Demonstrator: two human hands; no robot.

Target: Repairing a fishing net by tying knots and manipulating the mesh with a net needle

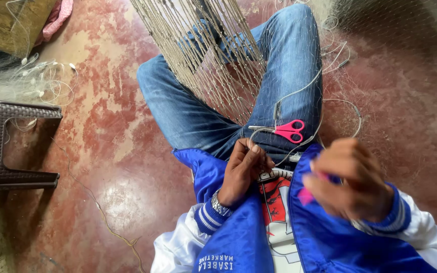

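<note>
On the lap of the seated person, across the blue denim jeans (188, 111), lies a tan knotted-cord fishing net (203, 55), stretched from the top edge of view down to the thighs; the legs appear to serve as a frame keeping the mesh taut and within reach.

Left hand (244, 169): fingers curled together, pinching what looks like a fine strand of the net at the near edge of the lap. Grip point partly hidden; the strand itself is too thin to confirm.

Right hand (352, 184): motion-blurred, fingers closed around a small pink object (307, 196), possibly a netting needle or shuttle; cannot tell its exact kind. Held raised above the blue satin jacket (324, 242), well apart from the left hand.

Pink-handled scissors with steel blades (284, 130) rest on the right thigh, blades pointing toward the left hand, just beyond both hands. Placement there is probably for quick pickup without shifting posture.

Thin white monofilament line (340, 108) loops over the right thigh and onto the worn red-stained concrete floor (112, 167).

Surroundings: dark brown woven plastic stool (6, 146) at the left edge of the floor; a heap of pale fine netting with small white floats (31, 76) near the upper left corner.
</note>
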